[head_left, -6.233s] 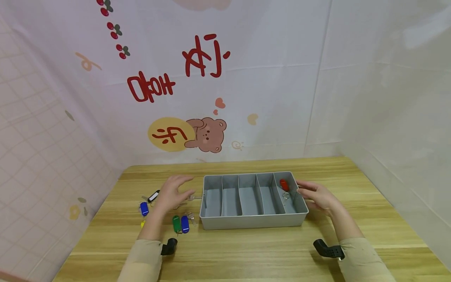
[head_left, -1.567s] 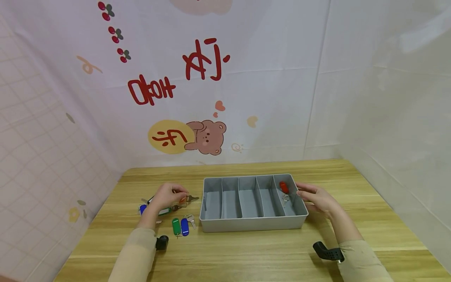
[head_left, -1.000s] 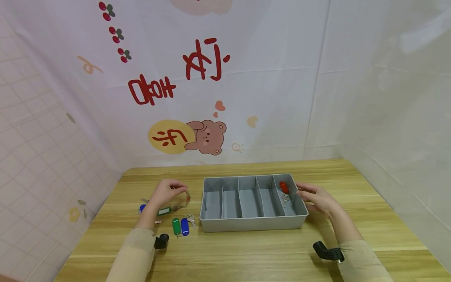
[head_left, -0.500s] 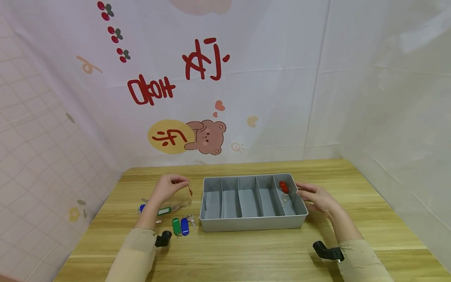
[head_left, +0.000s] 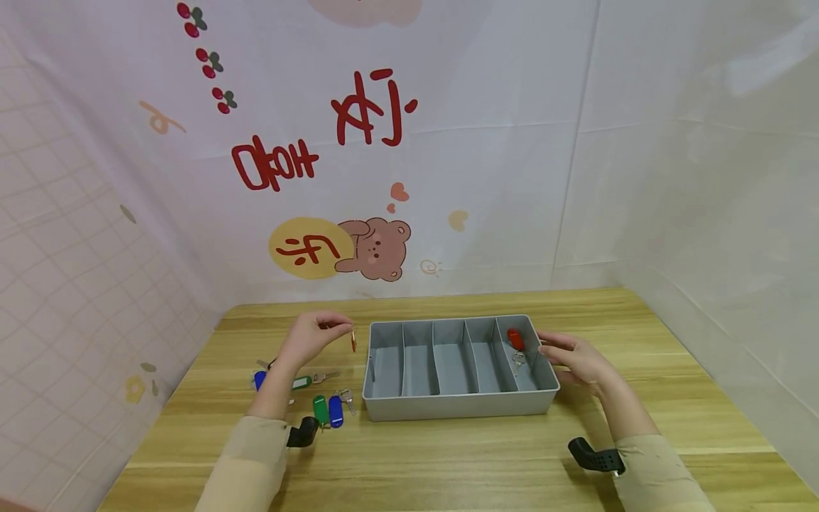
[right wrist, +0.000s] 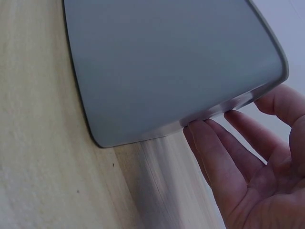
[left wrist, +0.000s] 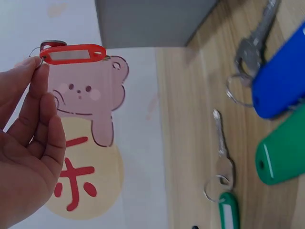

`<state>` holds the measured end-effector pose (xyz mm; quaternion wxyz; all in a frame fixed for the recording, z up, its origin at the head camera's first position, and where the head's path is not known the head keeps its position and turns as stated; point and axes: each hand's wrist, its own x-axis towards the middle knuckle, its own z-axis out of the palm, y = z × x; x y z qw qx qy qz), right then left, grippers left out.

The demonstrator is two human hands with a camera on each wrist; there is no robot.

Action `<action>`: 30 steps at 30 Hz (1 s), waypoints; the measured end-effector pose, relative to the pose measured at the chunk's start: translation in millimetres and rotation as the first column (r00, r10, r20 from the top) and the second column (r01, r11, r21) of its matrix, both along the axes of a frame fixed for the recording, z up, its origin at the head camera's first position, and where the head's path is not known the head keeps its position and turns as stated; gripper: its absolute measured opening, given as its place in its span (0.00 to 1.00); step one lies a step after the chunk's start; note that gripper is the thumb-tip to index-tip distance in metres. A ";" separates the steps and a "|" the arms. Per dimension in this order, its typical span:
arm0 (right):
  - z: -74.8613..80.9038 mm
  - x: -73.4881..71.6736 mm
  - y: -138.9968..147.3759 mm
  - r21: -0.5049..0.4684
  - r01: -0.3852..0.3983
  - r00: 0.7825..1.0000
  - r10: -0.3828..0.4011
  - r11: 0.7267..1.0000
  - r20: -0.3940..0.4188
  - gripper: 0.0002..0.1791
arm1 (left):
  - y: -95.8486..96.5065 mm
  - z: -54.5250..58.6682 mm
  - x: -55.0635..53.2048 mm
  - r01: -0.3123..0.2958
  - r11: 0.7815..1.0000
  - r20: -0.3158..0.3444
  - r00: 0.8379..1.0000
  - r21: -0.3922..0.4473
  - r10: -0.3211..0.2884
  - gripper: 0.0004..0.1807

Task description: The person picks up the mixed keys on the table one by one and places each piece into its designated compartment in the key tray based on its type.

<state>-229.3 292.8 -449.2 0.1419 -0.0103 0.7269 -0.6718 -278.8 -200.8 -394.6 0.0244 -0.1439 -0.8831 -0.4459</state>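
Note:
My left hand [head_left: 311,337] pinches the metal ring of a red key tag [left wrist: 71,54] between thumb and fingertips, up off the table. The tag hangs just left of a grey compartment tray [head_left: 457,406]; its label window faces the left wrist camera. At the tray's right end, my right hand [head_left: 578,361] touches the outer wall with its fingertips, fingers fairly straight [right wrist: 248,162]. In the tray's rightmost compartment lies another red key tag [head_left: 515,339] with a key [head_left: 518,361].
Left of the tray lie a green tag [head_left: 321,411], a blue tag [head_left: 335,411] with its key, and a green-framed tag [head_left: 301,382] with a key. Another blue tag [head_left: 259,380] is partly behind the left forearm. A printed cloth [head_left: 486,178] hangs behind the table.
The left hand, previously empty, has taken hold of the red key tag, lifted it off the table and moved it right towards the tray. The right hand stays at the tray's end.

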 end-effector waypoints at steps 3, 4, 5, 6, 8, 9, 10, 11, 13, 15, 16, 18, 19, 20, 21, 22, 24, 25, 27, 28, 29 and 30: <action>-0.6 0.3 -0.2 -0.004 -0.006 1.000 0.006 1.000 -0.005 0.37 | 4.0 3.8 3.5 0.015 1.000 -0.004 1.000 0.013 -0.015 0.11; -0.6 0.6 -0.4 -0.008 -0.009 1.000 0.009 1.000 -0.008 0.37 | 5.3 4.8 4.4 0.021 1.000 -0.008 1.000 0.017 -0.021 0.11; -0.8 0.8 -0.5 -0.011 -0.007 1.000 0.007 1.000 -0.007 0.37 | 6.8 6.0 5.4 0.028 0.999 -0.013 1.000 0.021 -0.027 0.11; -1.1 1.1 -0.7 -0.015 -0.007 1.000 0.007 1.000 -0.007 0.36 | 8.3 7.3 6.4 0.033 0.999 -0.019 0.999 0.023 -0.032 0.11; -1.3 1.7 -0.9 -0.015 -0.016 1.000 0.015 1.000 -0.013 0.36 | 11.6 9.8 8.4 0.040 0.999 -0.032 0.999 0.028 -0.039 0.10; -1.4 2.1 -0.9 -0.015 -0.023 1.000 0.022 1.000 -0.017 0.37 | 13.3 11.0 9.1 0.043 0.999 -0.042 0.998 0.029 -0.042 0.10; -2.0 2.1 -1.0 -0.016 -0.016 1.000 0.015 1.000 -0.015 0.37 | 15.2 12.3 10.0 0.046 0.998 -0.050 0.998 0.035 -0.044 0.09; -2.6 2.1 -1.1 -0.016 -0.007 1.000 0.006 1.000 -0.011 0.36 | 16.9 13.5 10.7 0.054 0.998 -0.063 0.997 0.036 -0.052 0.08; -3.6 2.2 -1.0 -0.012 -0.004 1.000 0.003 1.000 -0.013 0.36 | 20.7 15.5 12.1 0.068 0.997 -0.076 0.995 0.046 -0.064 0.07; -4.7 2.3 -0.4 -0.007 -0.002 1.000 0.001 1.000 -0.015 0.36 | 24.7 17.4 13.3 0.083 0.995 -0.087 0.993 0.057 -0.078 0.07; -5.2 2.0 -0.3 -0.007 0.004 1.000 -0.004 1.000 -0.013 0.36 | 26.7 18.5 13.8 0.090 0.994 -0.090 0.992 0.064 -0.084 0.06; -5.8 1.8 0.3 -0.008 -0.003 1.000 0.003 1.000 -0.018 0.36 | 30.5 20.3 14.7 0.103 0.992 -0.090 0.991 0.078 -0.096 0.06; -6.1 1.5 0.7 -0.008 -0.010 1.000 0.009 1.000 -0.021 0.36 | 32.1 21.1 15.1 0.114 0.990 -0.095 0.990 0.085 -0.106 0.07; -6.4 1.3 1.0 -0.010 -0.013 1.000 0.013 1.000 -0.022 0.36 | 33.8 21.7 15.3 0.122 0.988 -0.097 0.989 0.093 -0.113 0.07; -6.5 1.1 1.3 -0.014 -0.014 1.000 0.014 1.000 -0.022 0.36 | 35.5 22.4 15.3 0.131 0.987 -0.100 0.988 0.097 -0.122 0.07; -6.4 0.9 1.5 -0.014 -0.013 1.000 0.012 1.000 -0.021 0.36 | 37.1 22.9 15.3 0.142 0.984 -0.103 0.986 0.105 -0.131 0.07; -5.9 0.8 2.1 -0.010 -0.016 1.000 0.016 1.000 -0.020 0.36 | 40.3 23.4 15.2 0.159 0.981 -0.113 0.983 0.109 -0.147 0.07; -5.7 0.7 2.2 -0.008 -0.017 1.000 0.017 1.000 -0.019 0.36 | 41.8 23.5 15.3 0.166 0.980 -0.118 0.981 0.110 -0.153 0.07; -5.3 0.5 2.3 -0.006 -0.014 1.000 0.014 1.000 -0.018 0.36 | 45.2 23.7 15.6 0.173 0.979 -0.125 0.979 0.106 -0.159 0.07; -5.3 0.3 2.4 -0.005 -0.013 1.000 0.013 1.000 -0.018 0.36 | 46.9 23.9 15.9 0.175 0.979 -0.128 0.978 0.104 -0.162 0.07; -4.9 0.1 2.5 -0.006 -0.020 1.000 0.020 1.000 -0.021 0.36 | 48.4 23.9 16.2 0.176 0.979 -0.129 0.978 0.102 -0.162 0.06; -4.9 -0.1 2.6 -0.009 -0.017 1.000 0.017 1.000 -0.020 0.36 | 50.1 24.1 16.6 0.178 0.979 -0.129 0.978 0.102 -0.164 0.06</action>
